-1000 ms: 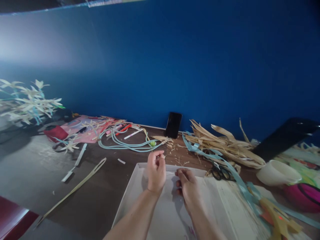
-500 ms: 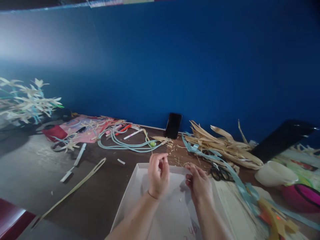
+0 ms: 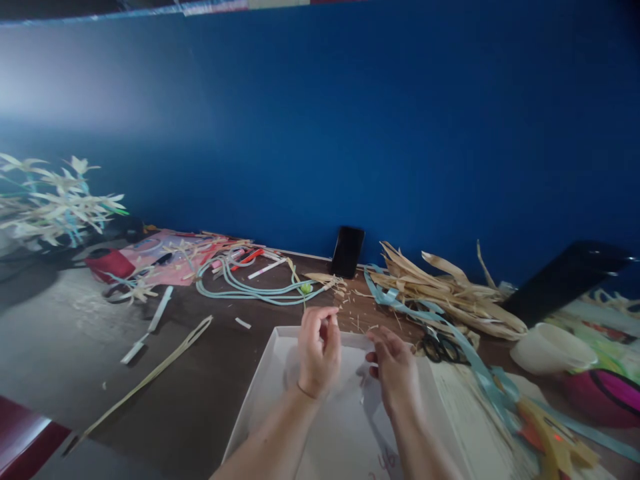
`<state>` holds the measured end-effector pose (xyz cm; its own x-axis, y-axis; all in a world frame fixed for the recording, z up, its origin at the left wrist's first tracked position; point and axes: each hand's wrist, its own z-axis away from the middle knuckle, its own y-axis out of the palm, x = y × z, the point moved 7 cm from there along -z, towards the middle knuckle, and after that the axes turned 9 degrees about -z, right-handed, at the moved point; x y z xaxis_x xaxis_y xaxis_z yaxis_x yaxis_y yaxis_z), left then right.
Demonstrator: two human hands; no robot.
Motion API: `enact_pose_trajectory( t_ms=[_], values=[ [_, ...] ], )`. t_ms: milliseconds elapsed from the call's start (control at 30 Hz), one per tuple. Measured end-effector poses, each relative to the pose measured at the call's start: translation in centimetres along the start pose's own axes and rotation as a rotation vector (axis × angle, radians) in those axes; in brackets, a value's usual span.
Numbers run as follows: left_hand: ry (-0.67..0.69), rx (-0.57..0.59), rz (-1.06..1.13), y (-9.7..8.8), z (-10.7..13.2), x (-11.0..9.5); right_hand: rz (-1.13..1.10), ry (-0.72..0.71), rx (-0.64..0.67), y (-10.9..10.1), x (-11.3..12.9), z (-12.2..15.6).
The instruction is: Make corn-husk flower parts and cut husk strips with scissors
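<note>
Left hand: left hand (image 3: 319, 352), lower centre of the frame, raised above the tray with its back to the camera
Left grip: closed, fingertips pinched against the thumb as for something very thin; what it pinches is too small to tell
Right hand: right hand (image 3: 399, 372), just right of the left one and apart from it, lower and nearer the tray floor
Right grip: fingers bent inward and hidden behind the hand's back, so I cannot tell whether it is closed on anything
Tray: white tray (image 3: 260, 407) on the table (image 3: 65, 347), bottom centre, right under both hands; it likely sits there to catch bits, since a few lie on its floor
Scissors: black scissors (image 3: 440, 347) flat on the table just right of the tray, on the right hand's side, probably for easy reach
Husks: dry husks (image 3: 450, 293) heaped right of centre behind the scissors, with a blue ribbon (image 3: 473, 360) trailing over them toward the lower right
Phone: dark phone (image 3: 349, 251) propped on edge against the blue wall (image 3: 350, 120), centre, screen toward the person
Cords: pale blue cords (image 3: 245, 288) looped left of centre, well apart from the hands
Bowl: white bowl (image 3: 553, 347) at right, beyond reach of either hand
</note>
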<state>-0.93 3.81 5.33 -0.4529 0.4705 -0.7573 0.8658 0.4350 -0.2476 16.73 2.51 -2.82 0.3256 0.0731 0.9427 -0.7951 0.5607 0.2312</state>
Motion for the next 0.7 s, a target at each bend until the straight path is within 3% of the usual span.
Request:
enact_pose_trajectory(
  t_ms=[200, 533, 700],
  values=[
    [0.001, 0.018, 0.006, 0.11, 0.05, -0.07, 0.148, -0.072, 0.022, 0.55, 0.25, 0.38],
    [-0.01, 0.056, 0.005, 0.51, 0.22, 0.07, 0.15, -0.151, 0.023, 0.56, 0.01, 0.34],
    [-0.015, 0.069, 0.011, 0.57, 0.18, 0.02, 0.114, -0.121, 0.036, 0.62, -0.03, 0.36]
  ],
)
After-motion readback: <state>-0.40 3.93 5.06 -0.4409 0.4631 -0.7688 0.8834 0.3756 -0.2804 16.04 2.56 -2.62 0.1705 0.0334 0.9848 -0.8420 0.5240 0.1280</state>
